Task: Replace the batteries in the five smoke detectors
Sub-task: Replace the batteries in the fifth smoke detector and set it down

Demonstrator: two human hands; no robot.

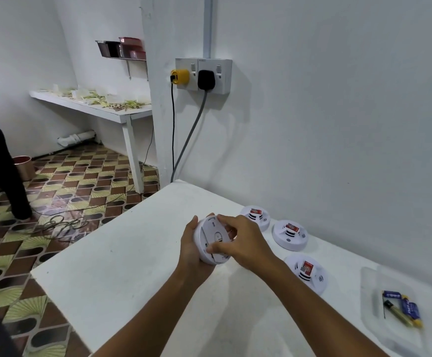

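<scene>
**Now: detector in both hands, back side up**

Currently holding a white smoke detector (213, 239) above the white table (122, 253), its back plate facing me. My left hand (191, 247) cups it from the left edge, fingers curled round the rim. My right hand (240, 240) grips the plate from the right, thumb and fingertips pinching it. Three more detectors (256, 217) (290, 235) (306, 273) sit face up in a row along the wall side of the table, each with a red sticker. Near the right edge, a clear plastic tray (372, 284) holds blue-and-gold batteries (403, 309).
</scene>
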